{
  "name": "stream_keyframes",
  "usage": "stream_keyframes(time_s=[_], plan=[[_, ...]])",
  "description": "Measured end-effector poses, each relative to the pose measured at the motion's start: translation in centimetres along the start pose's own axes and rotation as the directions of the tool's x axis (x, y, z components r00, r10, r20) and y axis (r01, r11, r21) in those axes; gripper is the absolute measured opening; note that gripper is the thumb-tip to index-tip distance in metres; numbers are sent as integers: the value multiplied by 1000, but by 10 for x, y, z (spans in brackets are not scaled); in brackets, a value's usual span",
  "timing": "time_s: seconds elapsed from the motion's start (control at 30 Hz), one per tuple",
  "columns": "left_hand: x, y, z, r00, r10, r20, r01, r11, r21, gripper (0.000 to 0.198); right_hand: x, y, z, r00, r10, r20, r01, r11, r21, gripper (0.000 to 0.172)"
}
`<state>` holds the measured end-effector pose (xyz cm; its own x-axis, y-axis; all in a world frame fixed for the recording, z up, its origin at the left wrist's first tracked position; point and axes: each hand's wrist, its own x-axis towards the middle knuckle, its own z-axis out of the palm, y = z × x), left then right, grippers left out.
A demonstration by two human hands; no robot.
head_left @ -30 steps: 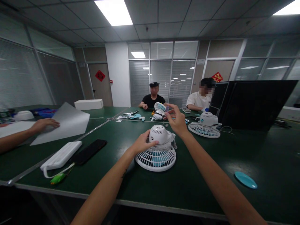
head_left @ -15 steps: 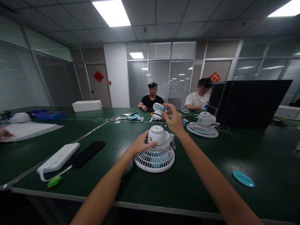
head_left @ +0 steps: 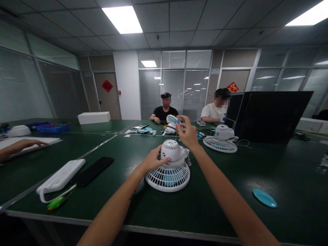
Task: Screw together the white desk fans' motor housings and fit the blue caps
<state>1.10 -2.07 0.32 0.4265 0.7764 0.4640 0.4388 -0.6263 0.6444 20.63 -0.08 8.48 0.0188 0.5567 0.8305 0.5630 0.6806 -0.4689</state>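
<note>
A small white fan [head_left: 167, 176] lies face down on the green table [head_left: 205, 201], its round motor housing [head_left: 171, 150] pointing up. My left hand [head_left: 151, 161] grips the housing's left side with curled fingers. My right hand [head_left: 187, 133] hovers just above and behind the housing, fingers pinched on a small screwdriver [head_left: 178, 123] with a pale handle and a thin shaft pointing down at the fan.
A second white fan [head_left: 220, 140] lies further right beside a black monitor [head_left: 269, 116]. A teal disc [head_left: 264, 198] rests at the right. A white keyboard-like block [head_left: 61, 175], a black phone [head_left: 94, 166] and a green object [head_left: 56, 203] lie left. Two people sit opposite; another person's hand [head_left: 17, 146] rests on paper.
The view has tilted down a little. The person at the left laid the raised paper sheet flat and shifted their hand. My hands stay on the fan and screwdriver, barely moved.
</note>
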Motion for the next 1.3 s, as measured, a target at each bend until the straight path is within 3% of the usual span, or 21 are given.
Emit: stream_keyframes(time_s=[0.13, 0.3, 0.53, 0.73, 1.0, 1.17, 1.3], plan=[[0, 1, -1, 1000, -7, -2, 7, 1000, 0, 67, 4, 3, -2, 1000, -8, 15, 7, 999, 38, 34], [0, 1, 0, 1000, -6, 0, 6, 1000, 7, 69, 9, 4, -6, 999, -20, 40, 23, 998, -67, 47], [0, 3, -1, 1000, -1, 6, 1, 1000, 4, 69, 15, 0, -12, 993, -44, 113, 65, 981, -184, 39], [0, 3, -1, 1000, -8, 0, 8, 1000, -1, 67, 13, -8, -12, 991, -86, 100, 112, 952, -285, 51], [0, 0, 0, 1000, 9, -8, -9, 999, -42, 65, 17, -18, -6, 988, -99, 120, 128, 957, -260, 31], [0, -2, 0, 1000, 26, -9, -26, 999, -30, 67, 16, -10, 2, 992, -48, 119, 73, 973, -217, 53], [0, -2, 0, 999, 36, -8, -36, 999, -15, 68, 13, -7, 3, 992, -75, 98, 94, 972, -213, 49]])
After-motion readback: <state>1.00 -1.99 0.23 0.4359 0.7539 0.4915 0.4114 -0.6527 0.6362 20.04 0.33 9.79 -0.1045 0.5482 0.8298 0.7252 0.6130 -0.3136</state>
